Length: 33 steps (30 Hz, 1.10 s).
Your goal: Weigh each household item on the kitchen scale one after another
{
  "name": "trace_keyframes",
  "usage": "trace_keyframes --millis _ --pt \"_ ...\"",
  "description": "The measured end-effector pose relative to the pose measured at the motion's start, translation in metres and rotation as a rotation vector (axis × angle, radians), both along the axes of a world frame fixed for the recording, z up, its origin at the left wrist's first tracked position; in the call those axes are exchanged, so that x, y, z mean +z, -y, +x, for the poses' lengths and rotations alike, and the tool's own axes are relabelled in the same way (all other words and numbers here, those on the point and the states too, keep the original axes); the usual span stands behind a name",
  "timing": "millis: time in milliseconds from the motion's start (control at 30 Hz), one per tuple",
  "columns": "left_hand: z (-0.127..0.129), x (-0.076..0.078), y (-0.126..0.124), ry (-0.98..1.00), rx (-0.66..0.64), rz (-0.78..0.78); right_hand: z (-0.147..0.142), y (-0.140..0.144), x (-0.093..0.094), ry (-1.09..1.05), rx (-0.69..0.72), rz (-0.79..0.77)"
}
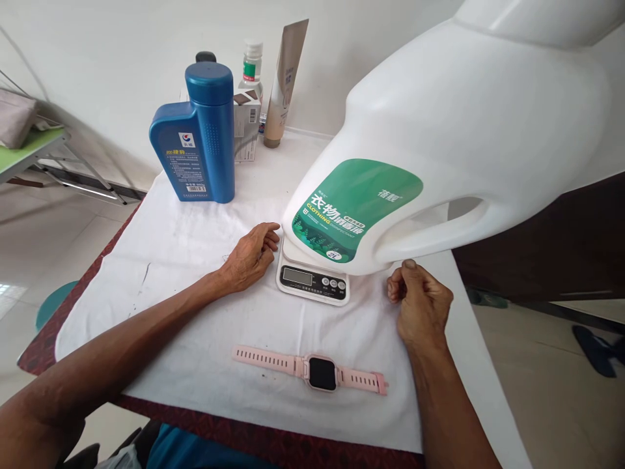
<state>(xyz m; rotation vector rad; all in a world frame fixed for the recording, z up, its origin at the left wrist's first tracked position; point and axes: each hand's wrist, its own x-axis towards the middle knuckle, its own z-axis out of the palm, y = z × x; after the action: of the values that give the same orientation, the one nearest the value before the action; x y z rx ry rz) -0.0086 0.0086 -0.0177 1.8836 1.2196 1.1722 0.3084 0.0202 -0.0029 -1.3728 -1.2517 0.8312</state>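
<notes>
A large white bottle of clothing disinfectant (439, 124) with a green label stands on a small white kitchen scale (312, 286), its base hiding most of the weighing plate. The scale's display looks blank. At the bottle's lower left is my left hand (249, 257), fingers loosely bent with the index finger reaching towards the base; whether it touches cannot be told. My right hand (420, 299) is closed at the other side, below the bottle's handle, its thumb against the curled fingers and nothing visible in it. A pink smartwatch (322, 373) lies strap-out in front of the scale.
Behind the scale on the white cloth (195, 326) stand a blue oil bottle (209, 143), a grey-white box (247, 127), a clear bottle (252, 65) and a beige tube (286, 85). A green-topped folding table (29, 153) is at far left.
</notes>
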Motion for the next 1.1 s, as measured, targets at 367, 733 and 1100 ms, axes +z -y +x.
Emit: trace_keyframes --millis 367,733,1100 --pt "0.001 0.000 0.001 -0.006 0.019 -0.005 0.000 -0.003 0.013 -0.131 -0.048 -0.006" --pt "0.003 -0.006 0.002 0.014 0.055 0.009 -0.056 -0.025 0.125 -0.160 0.139 0.265" --pt "0.010 -0.009 0.004 0.060 0.072 -0.009 -0.099 -0.046 0.153 -0.462 -0.038 0.285"
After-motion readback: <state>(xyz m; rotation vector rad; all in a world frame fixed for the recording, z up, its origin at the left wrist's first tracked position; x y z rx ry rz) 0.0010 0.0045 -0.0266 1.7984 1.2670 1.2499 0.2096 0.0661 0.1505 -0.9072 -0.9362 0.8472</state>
